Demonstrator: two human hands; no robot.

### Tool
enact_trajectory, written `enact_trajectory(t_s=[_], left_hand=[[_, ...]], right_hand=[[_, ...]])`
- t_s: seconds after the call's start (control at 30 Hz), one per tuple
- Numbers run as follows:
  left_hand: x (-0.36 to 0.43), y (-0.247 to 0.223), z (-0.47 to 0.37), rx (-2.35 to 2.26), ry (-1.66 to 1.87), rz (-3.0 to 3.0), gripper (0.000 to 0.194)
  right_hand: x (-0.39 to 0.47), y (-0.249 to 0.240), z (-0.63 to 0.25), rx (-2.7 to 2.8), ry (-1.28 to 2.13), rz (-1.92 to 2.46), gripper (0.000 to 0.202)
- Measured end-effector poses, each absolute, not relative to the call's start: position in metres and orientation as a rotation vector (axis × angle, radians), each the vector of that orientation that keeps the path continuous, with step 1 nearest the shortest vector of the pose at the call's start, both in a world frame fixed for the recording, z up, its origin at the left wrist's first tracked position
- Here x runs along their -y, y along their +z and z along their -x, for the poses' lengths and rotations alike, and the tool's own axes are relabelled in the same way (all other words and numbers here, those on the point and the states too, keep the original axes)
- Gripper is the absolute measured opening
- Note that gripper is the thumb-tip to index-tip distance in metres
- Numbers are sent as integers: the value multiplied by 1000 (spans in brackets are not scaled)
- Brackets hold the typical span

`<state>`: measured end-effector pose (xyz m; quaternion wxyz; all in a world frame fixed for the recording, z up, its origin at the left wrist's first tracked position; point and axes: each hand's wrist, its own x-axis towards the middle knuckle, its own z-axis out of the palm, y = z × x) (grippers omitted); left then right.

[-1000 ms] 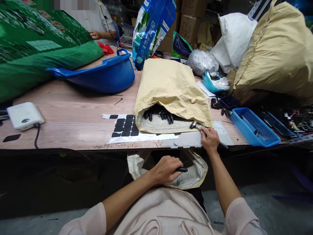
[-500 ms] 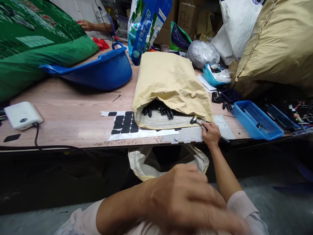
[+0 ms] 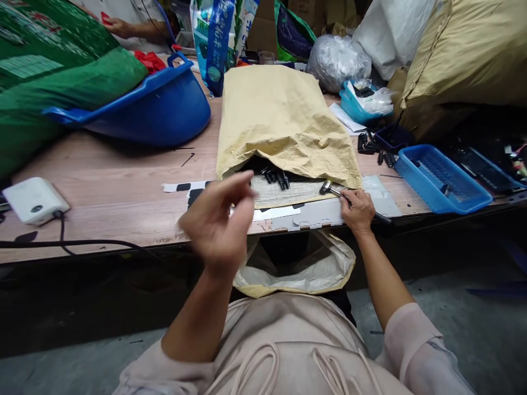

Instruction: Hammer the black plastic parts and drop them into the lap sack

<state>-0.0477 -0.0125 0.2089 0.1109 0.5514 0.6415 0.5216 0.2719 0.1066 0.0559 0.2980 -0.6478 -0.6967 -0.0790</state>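
Note:
A small hammer (image 3: 334, 190) with a shiny metal head and dark handle end rests at the table's front edge. My right hand (image 3: 358, 209) is closed around its handle. My left hand (image 3: 218, 222), blurred, is raised before the left side of a tan woven sack (image 3: 280, 109); thumb and forefinger stand apart with nothing visible between them, and the other fingers are mostly hidden. Several black cylindrical parts (image 3: 280, 178) lie in the sack's open mouth. Beneath the table edge, another sack (image 3: 294, 282) hangs open in front of my lap.
A blue basin (image 3: 152, 115) and green sack (image 3: 74, 93) stand left, near a white box (image 3: 36, 200) with a cable. At right are a blue basket (image 3: 444, 184), small black parts (image 3: 368, 144) and a bulging tan sack (image 3: 469, 60). Another person's hand (image 3: 117, 27) shows at upper left.
My left hand has swung from low in front of my body up and left to the sack's mouth. My right hand still grips the hammer in about the same place.

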Motion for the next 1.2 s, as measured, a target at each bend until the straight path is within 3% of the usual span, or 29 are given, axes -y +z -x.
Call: enact_trajectory(t_s=[0.17, 0.33, 0.5, 0.67, 0.8, 0.9, 1.0, 1.1, 1.2], left_hand=[[-107, 150, 72, -2395, 922, -1475, 22], [-124, 130, 71, -2538, 589, -1349, 27], [-119, 131, 70, -2570, 535, -1276, 24], [-126, 130, 69, -2553, 539, -1270, 35], [-125, 133, 71, -2524, 520, -1276, 27], [-108, 131, 67, -2504, 697, -1431, 22], [-89, 122, 48, -2186, 875, -1885, 16], [-84, 109, 20, -1741, 767, -2249, 13], [-90, 97, 4, -1604, 667, -2305, 13]], right_hand=[[-107, 55, -271, 1840, -194, 1718, 28], [-107, 56, -271, 1847, -202, 1736, 28], [-107, 57, -271, 1876, -218, 1765, 28], [-107, 57, -271, 1866, -223, 1757, 28], [-106, 58, -270, 1849, -213, 1745, 27], [-106, 59, -270, 1854, -205, 1748, 27], [-106, 59, -270, 1859, -211, 1756, 27], [-106, 58, -270, 1856, -221, 1751, 27], [-105, 58, -270, 1852, -210, 1736, 26]])
